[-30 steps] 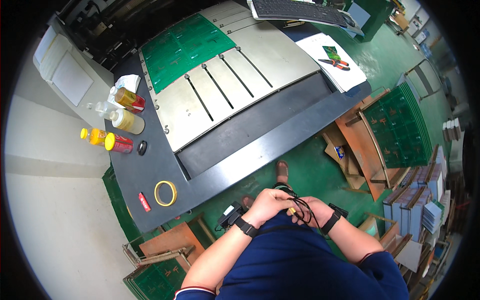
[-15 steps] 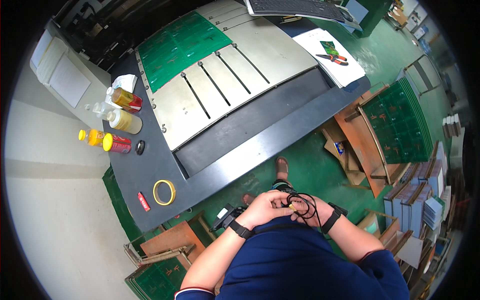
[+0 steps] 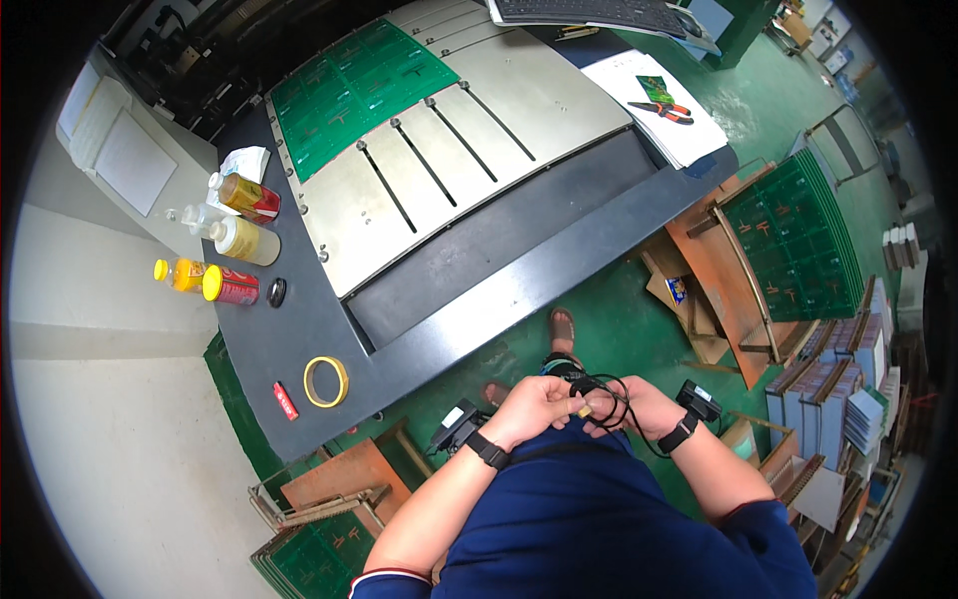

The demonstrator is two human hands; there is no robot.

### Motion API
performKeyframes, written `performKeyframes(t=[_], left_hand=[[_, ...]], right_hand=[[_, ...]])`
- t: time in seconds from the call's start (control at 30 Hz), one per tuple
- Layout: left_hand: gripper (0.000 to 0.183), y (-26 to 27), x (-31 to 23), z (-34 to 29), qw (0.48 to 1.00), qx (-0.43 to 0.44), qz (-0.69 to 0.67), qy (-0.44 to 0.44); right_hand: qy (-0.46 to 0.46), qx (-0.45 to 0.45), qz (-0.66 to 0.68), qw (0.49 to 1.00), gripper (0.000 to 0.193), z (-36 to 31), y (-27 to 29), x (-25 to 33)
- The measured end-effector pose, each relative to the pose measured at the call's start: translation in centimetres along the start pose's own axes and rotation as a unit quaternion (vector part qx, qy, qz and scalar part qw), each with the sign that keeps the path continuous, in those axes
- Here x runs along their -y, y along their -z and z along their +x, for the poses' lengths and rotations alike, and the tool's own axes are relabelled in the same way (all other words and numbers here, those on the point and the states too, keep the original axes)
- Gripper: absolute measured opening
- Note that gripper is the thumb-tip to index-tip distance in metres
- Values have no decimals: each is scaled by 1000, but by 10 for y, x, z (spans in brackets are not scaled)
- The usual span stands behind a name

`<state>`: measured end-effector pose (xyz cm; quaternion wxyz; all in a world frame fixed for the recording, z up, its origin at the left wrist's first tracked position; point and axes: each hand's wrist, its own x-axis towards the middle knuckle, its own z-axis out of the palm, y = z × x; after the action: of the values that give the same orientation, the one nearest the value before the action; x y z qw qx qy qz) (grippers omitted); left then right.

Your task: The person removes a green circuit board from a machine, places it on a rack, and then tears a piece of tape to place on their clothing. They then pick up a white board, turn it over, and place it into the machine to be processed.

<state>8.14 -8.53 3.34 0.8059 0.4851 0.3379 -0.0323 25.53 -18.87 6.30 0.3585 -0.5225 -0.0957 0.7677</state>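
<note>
In front of my waist, a thin black cable (image 3: 627, 401) hangs in loose loops around my right hand (image 3: 639, 407), whose fingers are closed on it. My left hand (image 3: 534, 411) is closed too, its thumb and fingertips pinching at the cable. Between the fingertips shows a small gold-yellow piece (image 3: 586, 410); it looks like the cable's end, but it is too small to be sure. The two hands almost meet. Black bands with small dark boxes are strapped at both wrists.
Ahead stands a dark-edged machine table (image 3: 479, 309) with a green circuit panel (image 3: 364, 90). At its left are several bottles (image 3: 247, 242), a yellow tape roll (image 3: 326, 382) and a red box (image 3: 285, 401). Pliers (image 3: 664, 111) lie on paper at right, near racked green panels (image 3: 793, 240).
My hands have shifted slightly, and the right wrist has turned so its dark box shows more. The cable's loops have changed shape around my right fingers. The yellow piece remains between the hands.
</note>
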Motion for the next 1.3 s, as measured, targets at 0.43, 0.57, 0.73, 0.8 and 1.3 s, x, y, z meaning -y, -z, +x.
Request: performKeyframes(t=[0.43,0.57,0.73,0.8,1.3], left_hand=[[17,6,15,0,991,28,-126,40],[19,6,22,0,980,62,-181,62],[19,5,22,-1,972,67,-222,24],[19,4,24,2,975,70,-212,16],[17,-7,18,1,990,53,-131,24]], right_hand=[[353,-19,-366,861,13,8,-8,5],[370,10,-417,830,12,1,-16,18],[205,-11,-294,933,12,1,-7,7],[151,22,-135,979,13,0,-8,3],[369,11,-376,850,13,1,-5,8]])
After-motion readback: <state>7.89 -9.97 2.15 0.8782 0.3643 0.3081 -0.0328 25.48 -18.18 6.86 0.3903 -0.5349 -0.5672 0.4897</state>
